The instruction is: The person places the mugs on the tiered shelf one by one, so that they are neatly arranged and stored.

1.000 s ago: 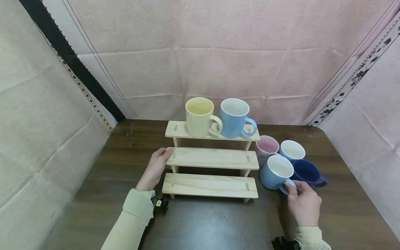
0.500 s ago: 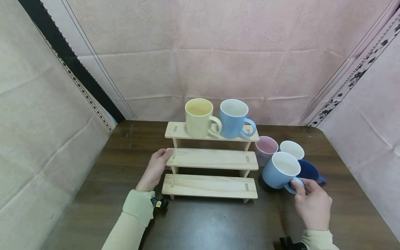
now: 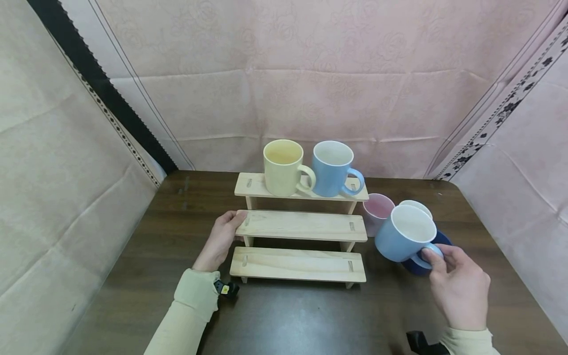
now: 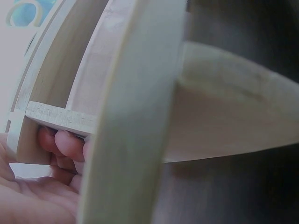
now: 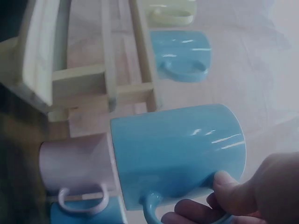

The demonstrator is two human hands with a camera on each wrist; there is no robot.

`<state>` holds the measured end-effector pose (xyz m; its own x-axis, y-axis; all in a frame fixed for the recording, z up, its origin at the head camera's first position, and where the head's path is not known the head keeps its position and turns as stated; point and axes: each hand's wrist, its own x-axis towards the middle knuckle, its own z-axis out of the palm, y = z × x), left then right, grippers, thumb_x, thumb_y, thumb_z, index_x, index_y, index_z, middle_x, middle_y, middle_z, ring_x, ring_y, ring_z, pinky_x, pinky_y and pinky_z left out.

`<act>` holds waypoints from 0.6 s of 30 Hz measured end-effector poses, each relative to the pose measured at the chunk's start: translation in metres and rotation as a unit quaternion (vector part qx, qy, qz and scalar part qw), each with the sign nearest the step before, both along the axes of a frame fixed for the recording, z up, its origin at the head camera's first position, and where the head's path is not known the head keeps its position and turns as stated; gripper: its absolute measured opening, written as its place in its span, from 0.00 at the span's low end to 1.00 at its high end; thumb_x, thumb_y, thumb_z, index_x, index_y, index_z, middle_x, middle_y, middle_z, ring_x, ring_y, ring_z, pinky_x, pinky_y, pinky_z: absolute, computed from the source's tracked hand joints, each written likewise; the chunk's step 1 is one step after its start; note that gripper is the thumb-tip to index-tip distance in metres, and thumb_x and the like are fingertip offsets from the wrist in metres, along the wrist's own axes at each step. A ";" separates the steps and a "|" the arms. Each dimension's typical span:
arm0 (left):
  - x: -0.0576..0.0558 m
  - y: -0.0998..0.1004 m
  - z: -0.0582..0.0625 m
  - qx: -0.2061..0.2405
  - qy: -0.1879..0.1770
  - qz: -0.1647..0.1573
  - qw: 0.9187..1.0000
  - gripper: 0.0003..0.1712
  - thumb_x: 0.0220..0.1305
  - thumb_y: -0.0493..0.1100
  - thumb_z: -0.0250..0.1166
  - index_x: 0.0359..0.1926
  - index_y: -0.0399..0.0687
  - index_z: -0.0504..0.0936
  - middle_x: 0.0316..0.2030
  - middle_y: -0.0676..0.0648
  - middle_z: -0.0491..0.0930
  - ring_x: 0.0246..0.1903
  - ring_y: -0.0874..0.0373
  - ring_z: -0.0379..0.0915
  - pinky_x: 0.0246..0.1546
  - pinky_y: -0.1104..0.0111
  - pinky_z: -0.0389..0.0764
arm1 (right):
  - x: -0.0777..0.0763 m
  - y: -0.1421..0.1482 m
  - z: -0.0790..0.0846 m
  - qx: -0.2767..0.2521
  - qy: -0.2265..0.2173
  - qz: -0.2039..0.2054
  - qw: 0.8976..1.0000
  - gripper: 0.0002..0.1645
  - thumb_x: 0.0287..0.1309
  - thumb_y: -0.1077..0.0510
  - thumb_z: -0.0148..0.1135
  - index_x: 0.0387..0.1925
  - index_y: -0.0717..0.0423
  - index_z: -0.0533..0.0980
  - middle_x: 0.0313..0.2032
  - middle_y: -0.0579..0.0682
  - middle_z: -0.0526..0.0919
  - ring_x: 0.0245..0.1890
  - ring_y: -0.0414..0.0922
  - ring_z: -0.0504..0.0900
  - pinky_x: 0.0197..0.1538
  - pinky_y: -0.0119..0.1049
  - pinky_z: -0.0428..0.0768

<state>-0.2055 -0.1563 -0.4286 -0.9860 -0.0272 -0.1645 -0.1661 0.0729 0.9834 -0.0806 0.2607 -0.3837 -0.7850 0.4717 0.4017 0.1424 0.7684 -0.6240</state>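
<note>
My right hand (image 3: 461,291) pinches the handle of a light blue mug (image 3: 395,241) with a white inside. The mug tilts slightly and hangs in the air right of a three-tier wooden rack (image 3: 301,224). In the right wrist view, my thumb presses on the handle beside the mug's wall (image 5: 182,154). My left hand (image 3: 219,241) grips the left end of the rack's middle tier, thumb on top. Its fingers curl beneath the wood in the left wrist view, partly hidden by a board (image 4: 135,112). A yellow mug (image 3: 280,175) and another light blue mug (image 3: 328,172) stand on the top tier.
Beside the rack's right end stands a pink mug (image 3: 373,224). A light blue mug with a white inside (image 3: 417,203) and a dark blue mug (image 3: 414,268) are partly hidden behind the held mug. Pale cloth walls surround the brown table (image 3: 288,320).
My right hand has lifted the light blue mug off the table and moved it up and to the right, covering more of the dark blue mug. My left hand has stayed put.
</note>
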 end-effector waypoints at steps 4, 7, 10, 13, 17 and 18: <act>-0.001 0.000 -0.001 0.001 -0.002 0.000 1.000 0.21 0.75 0.49 0.51 0.50 0.33 0.73 0.32 0.46 0.74 0.28 0.57 0.71 0.34 0.61 0.75 | 0.000 -0.005 0.008 -0.007 0.009 0.015 1.000 0.16 0.57 0.56 0.70 0.41 0.64 0.82 0.35 0.63 0.86 0.28 0.12 0.70 0.30 0.13 0.64; -0.001 -0.001 -0.002 0.000 -0.001 -0.002 1.000 0.21 0.75 0.50 0.51 0.50 0.34 0.73 0.33 0.46 0.74 0.28 0.56 0.71 0.34 0.63 0.75 | -0.001 -0.010 0.013 -0.010 0.017 0.029 0.999 0.15 0.56 0.56 0.71 0.41 0.64 0.82 0.34 0.63 0.86 0.28 0.06 0.62 0.31 0.12 0.64; -0.002 -0.001 -0.003 0.000 -0.001 -0.004 1.000 0.21 0.75 0.50 0.51 0.50 0.34 0.73 0.33 0.46 0.74 0.29 0.56 0.71 0.33 0.64 0.75 | -0.001 -0.016 0.018 -0.014 0.027 0.044 0.999 0.15 0.55 0.58 0.72 0.41 0.65 0.82 0.35 0.63 0.86 0.28 0.06 0.63 0.31 0.10 0.65; -0.002 -0.001 -0.003 0.001 -0.001 -0.005 1.000 0.21 0.75 0.50 0.51 0.50 0.34 0.73 0.33 0.46 0.74 0.28 0.56 0.71 0.32 0.65 0.75 | -0.001 -0.023 0.023 -0.017 0.037 0.062 0.997 0.14 0.53 0.59 0.73 0.40 0.64 0.82 0.35 0.63 0.86 0.29 0.07 0.65 0.31 0.09 0.66; -0.002 -0.001 -0.002 0.001 0.000 -0.003 1.000 0.21 0.75 0.50 0.51 0.49 0.34 0.73 0.32 0.46 0.74 0.28 0.57 0.71 0.34 0.61 0.76 | -0.002 -0.035 0.027 -0.015 0.054 0.102 0.993 0.13 0.52 0.61 0.73 0.39 0.63 0.82 0.33 0.60 0.86 0.29 0.09 0.69 0.30 0.11 0.68; -0.002 -0.001 -0.002 0.002 0.000 -0.002 1.000 0.20 0.75 0.50 0.51 0.49 0.34 0.73 0.32 0.46 0.74 0.27 0.57 0.71 0.35 0.59 0.76 | -0.003 -0.038 0.028 -0.014 0.059 0.114 0.992 0.12 0.52 0.61 0.73 0.39 0.63 0.82 0.32 0.59 0.87 0.29 0.10 0.70 0.30 0.11 0.69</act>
<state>-0.2071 -0.1573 -0.4305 -0.9860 -0.0236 -0.1652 -0.1664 0.0700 0.9836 -0.0839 0.2230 -0.3560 -0.8207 0.2998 0.4864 -0.1088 0.7537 -0.6482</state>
